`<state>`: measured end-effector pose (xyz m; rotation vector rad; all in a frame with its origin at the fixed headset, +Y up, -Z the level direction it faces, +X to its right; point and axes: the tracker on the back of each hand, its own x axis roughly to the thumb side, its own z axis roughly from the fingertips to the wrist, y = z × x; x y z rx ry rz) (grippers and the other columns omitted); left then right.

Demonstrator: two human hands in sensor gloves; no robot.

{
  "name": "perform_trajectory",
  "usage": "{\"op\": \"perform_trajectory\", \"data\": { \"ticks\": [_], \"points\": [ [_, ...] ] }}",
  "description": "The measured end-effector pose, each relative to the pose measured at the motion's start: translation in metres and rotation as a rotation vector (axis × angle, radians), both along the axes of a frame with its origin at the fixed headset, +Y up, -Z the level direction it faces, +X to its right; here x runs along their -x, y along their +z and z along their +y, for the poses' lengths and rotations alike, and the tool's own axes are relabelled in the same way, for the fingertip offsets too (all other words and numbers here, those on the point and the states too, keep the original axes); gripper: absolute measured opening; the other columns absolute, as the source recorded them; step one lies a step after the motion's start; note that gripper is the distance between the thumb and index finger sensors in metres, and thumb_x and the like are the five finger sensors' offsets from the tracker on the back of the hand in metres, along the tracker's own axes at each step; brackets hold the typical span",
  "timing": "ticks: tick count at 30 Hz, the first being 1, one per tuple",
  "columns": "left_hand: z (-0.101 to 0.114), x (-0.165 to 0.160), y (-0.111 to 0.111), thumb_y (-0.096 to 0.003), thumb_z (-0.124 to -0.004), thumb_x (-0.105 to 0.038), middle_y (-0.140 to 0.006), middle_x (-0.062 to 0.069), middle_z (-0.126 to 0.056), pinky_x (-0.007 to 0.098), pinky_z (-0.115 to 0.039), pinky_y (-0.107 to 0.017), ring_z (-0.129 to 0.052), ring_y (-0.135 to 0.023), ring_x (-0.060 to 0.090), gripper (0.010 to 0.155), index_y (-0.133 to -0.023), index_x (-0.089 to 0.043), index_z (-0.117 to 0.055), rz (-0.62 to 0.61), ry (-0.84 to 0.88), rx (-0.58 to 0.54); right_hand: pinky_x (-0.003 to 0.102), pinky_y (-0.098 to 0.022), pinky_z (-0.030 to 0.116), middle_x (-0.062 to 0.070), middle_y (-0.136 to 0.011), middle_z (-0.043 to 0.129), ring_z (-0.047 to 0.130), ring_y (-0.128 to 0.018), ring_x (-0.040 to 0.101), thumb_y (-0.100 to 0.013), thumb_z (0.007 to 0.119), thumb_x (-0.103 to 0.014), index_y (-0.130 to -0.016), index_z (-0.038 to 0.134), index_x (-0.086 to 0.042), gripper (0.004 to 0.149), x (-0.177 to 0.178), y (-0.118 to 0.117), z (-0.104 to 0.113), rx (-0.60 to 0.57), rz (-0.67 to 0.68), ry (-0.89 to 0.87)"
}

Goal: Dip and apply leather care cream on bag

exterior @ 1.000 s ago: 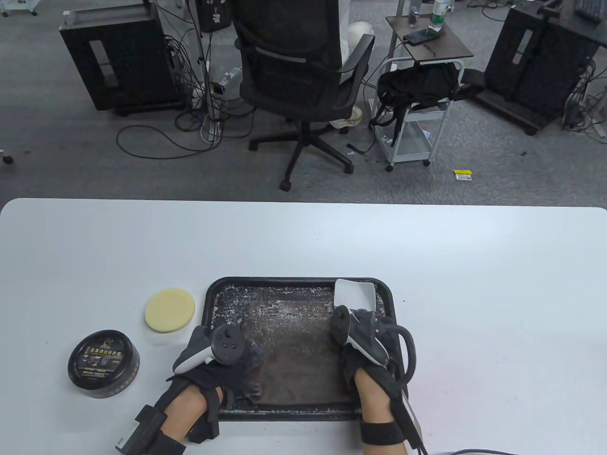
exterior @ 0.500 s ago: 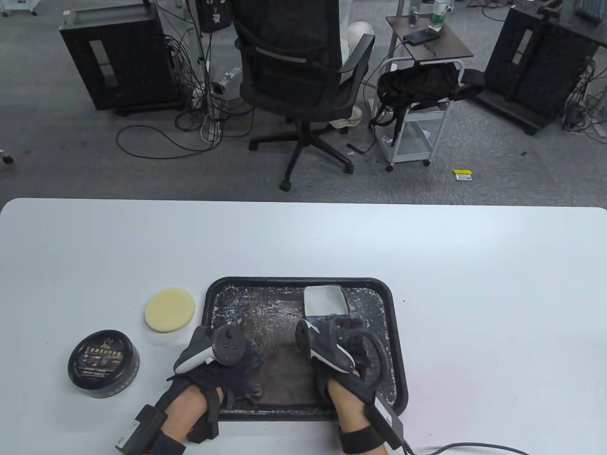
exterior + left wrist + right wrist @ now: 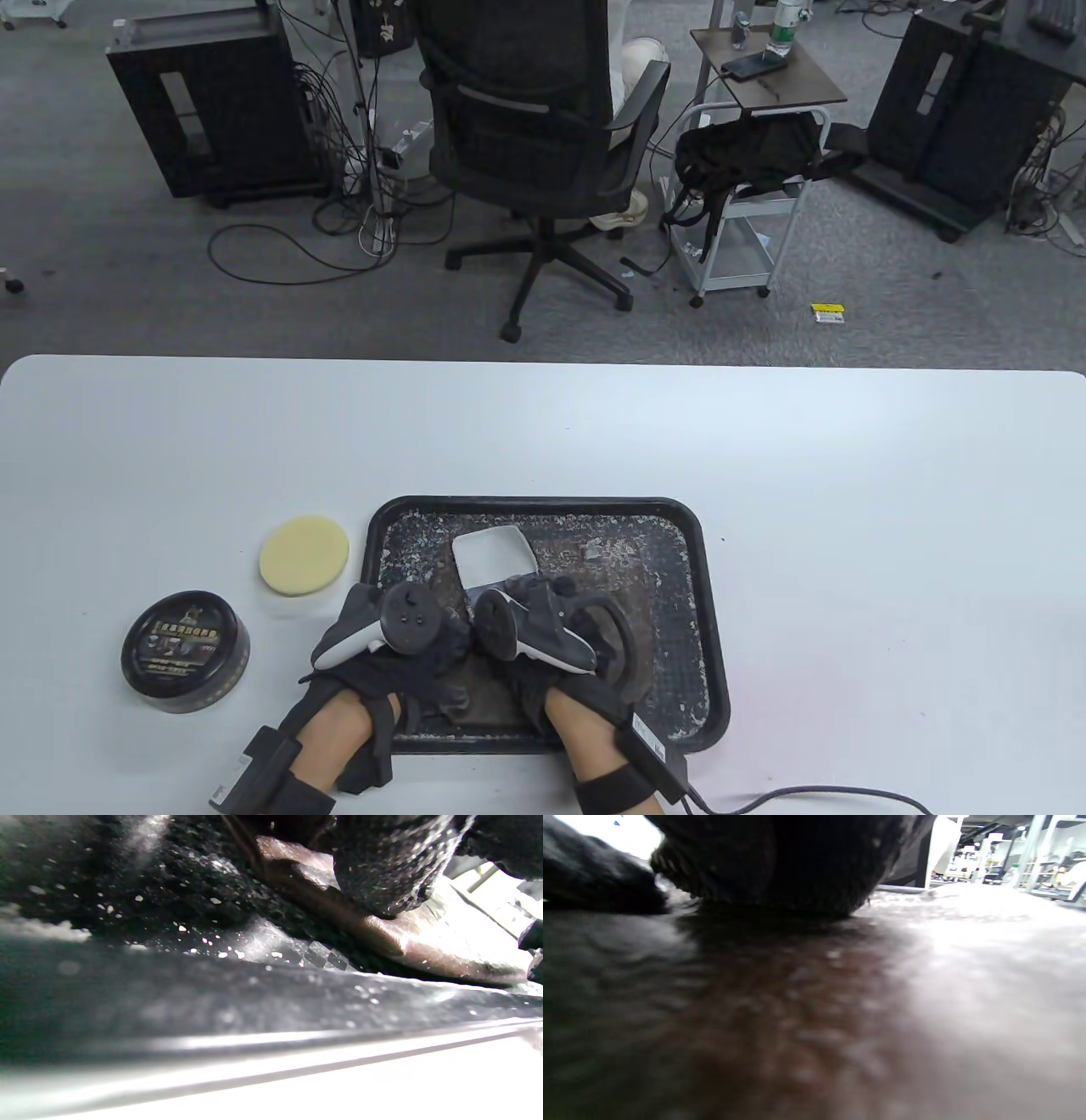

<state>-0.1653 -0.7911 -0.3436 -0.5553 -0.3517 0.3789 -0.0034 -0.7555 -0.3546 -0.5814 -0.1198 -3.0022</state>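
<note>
Right hand [image 3: 543,641] with white cloth [image 3: 495,554] slid left across bag [image 3: 551,611].

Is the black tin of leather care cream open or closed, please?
Closed: the cream tin has its printed lid on, left of the tray, with neither hand touching it.

Beyond the white worktop [image 3: 764,441], a black mesh office chair [image 3: 543,127] stands on grey carpet. To its right, a white wheeled cart [image 3: 738,229] carries a black backpack [image 3: 747,157]; above it a dark tabletop holds a phone [image 3: 747,66] and a green bottle [image 3: 785,30]. Dark cabinets [image 3: 212,110] flank both sides, with cables [image 3: 288,246] trailing on the floor.
</note>
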Motion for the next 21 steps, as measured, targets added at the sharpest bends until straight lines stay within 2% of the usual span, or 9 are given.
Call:
{"op": "perform_trajectory", "data": {
  "ticks": [9,13,21],
  "points": [
    [-0.001,0.000,0.000,-0.0386,-0.084,-0.052,-0.108,-0.006,-0.034,0.053,-0.030,-0.078,-0.026,-0.104,0.022,0.074,-0.101,-0.030,-0.049,-0.001,0.001,-0.006,0.048,-0.075,0.055,-0.001,-0.106,0.071,0.073,-0.098,0.029,-0.046,0.080,-0.026,-0.101,0.070,-0.034,0.057,0.004,-0.001,-0.001,0.009,0.049,-0.026],
    [-0.002,0.001,0.001,-0.0386,-0.084,-0.052,-0.109,-0.007,-0.034,0.052,-0.029,-0.077,-0.026,-0.104,0.022,0.074,-0.101,-0.031,-0.050,0.000,0.012,-0.006,0.048,-0.074,0.056,-0.001,-0.106,0.072,0.075,-0.097,0.029,-0.045,0.080,-0.026,-0.101,0.071,-0.035,0.057,0.000,-0.001,0.002,-0.004,0.056,0.052],
    [-0.001,0.001,0.001,-0.0386,-0.083,-0.052,-0.109,-0.006,-0.034,0.052,-0.030,-0.078,-0.026,-0.105,0.022,0.074,-0.101,-0.031,-0.048,-0.003,-0.001,-0.003,0.048,-0.074,0.059,-0.002,-0.105,0.073,0.078,-0.096,0.028,-0.045,0.080,-0.026,-0.100,0.070,-0.036,0.057,-0.041,-0.004,0.006,0.003,-0.008,0.114]
  ]
}}
